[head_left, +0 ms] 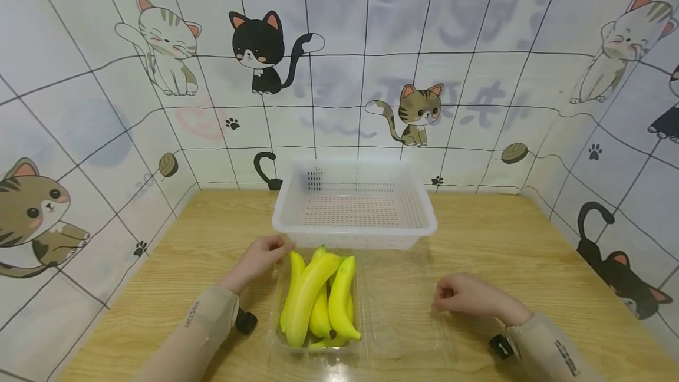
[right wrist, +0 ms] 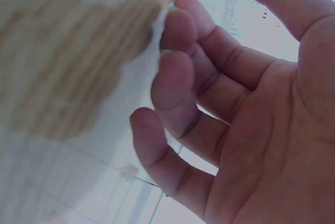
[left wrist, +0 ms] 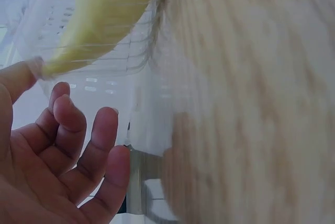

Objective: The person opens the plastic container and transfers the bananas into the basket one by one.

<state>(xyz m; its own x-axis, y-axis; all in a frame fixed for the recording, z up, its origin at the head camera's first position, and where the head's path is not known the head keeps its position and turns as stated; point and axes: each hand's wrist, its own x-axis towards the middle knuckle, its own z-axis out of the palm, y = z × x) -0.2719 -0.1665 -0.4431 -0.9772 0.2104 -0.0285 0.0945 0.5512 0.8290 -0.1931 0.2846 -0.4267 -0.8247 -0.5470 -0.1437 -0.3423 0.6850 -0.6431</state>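
Several yellow bananas (head_left: 313, 293) lie heaped in the left half of a clear plastic container (head_left: 400, 299) on the table. My left hand (head_left: 265, 255) is at the far left corner of this container. In the left wrist view, my thumb tip touches the clear rim beside a banana's tip (left wrist: 99, 30), while the other fingers (left wrist: 104, 130) curl loosely below. Over the container's right edge, my right hand (head_left: 469, 296) has its fingertips close to the clear plastic. Its fingers (right wrist: 175, 77) are loosely bent with nothing between them and the thumb.
A white perforated plastic basket (head_left: 355, 231) stands just behind the container. The wooden table (head_left: 488, 223) ends at walls on the back and sides, covered in a cat-print sheet (head_left: 339, 75).
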